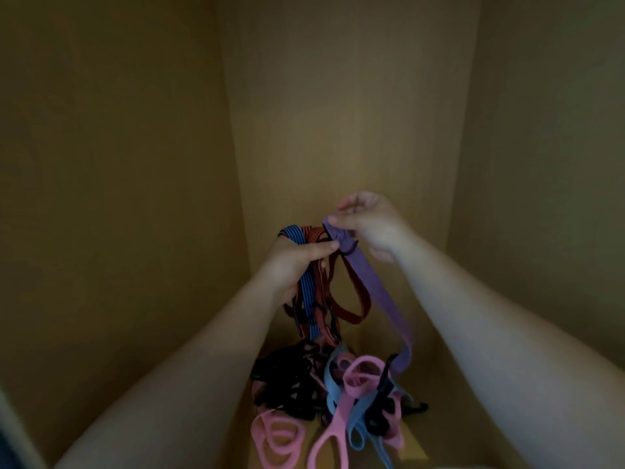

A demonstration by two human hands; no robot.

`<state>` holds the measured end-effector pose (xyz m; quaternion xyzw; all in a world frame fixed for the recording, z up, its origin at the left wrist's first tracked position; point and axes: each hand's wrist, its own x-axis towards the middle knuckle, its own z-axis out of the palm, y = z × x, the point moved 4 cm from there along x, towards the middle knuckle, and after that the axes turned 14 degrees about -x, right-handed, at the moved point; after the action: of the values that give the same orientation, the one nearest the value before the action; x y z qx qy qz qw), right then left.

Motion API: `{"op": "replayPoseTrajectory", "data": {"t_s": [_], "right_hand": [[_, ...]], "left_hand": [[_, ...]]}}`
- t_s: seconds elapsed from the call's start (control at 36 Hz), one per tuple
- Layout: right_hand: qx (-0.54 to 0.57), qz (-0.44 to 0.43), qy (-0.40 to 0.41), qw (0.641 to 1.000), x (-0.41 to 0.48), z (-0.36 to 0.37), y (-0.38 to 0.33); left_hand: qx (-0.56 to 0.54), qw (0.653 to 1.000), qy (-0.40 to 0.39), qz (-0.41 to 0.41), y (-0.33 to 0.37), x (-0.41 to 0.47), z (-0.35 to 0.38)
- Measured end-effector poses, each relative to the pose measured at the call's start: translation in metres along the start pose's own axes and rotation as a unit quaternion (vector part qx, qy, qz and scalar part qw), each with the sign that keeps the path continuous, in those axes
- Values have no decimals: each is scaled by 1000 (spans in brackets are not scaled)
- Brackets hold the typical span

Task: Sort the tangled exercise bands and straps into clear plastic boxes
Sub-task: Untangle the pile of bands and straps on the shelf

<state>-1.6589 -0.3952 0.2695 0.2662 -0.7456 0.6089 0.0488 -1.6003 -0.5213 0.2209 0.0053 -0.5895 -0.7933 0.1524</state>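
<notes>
My left hand (297, 262) grips a bunch of striped straps, a blue one (307, 296) and red ones (341, 306), held up above the pile. My right hand (368, 221) pinches the top end of a purple strap (375, 292) that hangs down to the right with a dark buckle near the top. Below lies a tangled pile: pink bands (358, 374), light blue bands (334, 384) and black straps (287, 380). Another pink band (277, 438) lies at the pile's front left. No clear box is in view.
Tan wooden walls (118, 198) close in on the left, back and right, like the inside of a cabinet. The light is dim. The pile rests on the cabinet floor (436, 367) between my forearms.
</notes>
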Motion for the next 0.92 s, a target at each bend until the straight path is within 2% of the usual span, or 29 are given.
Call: {"op": "replayPoseTrajectory", "data": {"t_s": [0.14, 0.36, 0.44, 0.53, 0.61, 0.67, 0.75, 0.81, 0.86, 0.92], "right_hand": [[45, 22, -8, 999, -5, 7, 12], [-6, 3, 9, 1000, -16, 9, 36], [-77, -21, -10, 997, -26, 7, 56], [-187, -70, -4, 980, -34, 11, 72], [-205, -122, 40, 970, -32, 14, 74], [-201, -129, 41, 970, -31, 13, 68], [-241, -92, -43, 965, -33, 2, 59], [-297, -71, -130, 943, -34, -7, 57], [-336, -63, -210, 916, -38, -9, 52], [-335, -77, -244, 907, -40, -4, 43]], "left_hand": [[12, 999, 3, 36, -13, 2, -2], [9, 999, 31, 36, -23, 6, -4], [-37, 998, 52, 15, -22, 9, -10], [-37, 999, 33, 4, -22, 10, -8], [-29, 999, 24, -8, -23, 7, -4], [-26, 999, 34, -22, -22, 5, -9], [-20, 994, 37, -104, -20, 3, -19], [-20, 986, 17, -162, -21, 2, -25], [-16, 983, -7, -184, -21, 1, -26], [-1, 980, -37, -196, -22, -2, -24]]}}
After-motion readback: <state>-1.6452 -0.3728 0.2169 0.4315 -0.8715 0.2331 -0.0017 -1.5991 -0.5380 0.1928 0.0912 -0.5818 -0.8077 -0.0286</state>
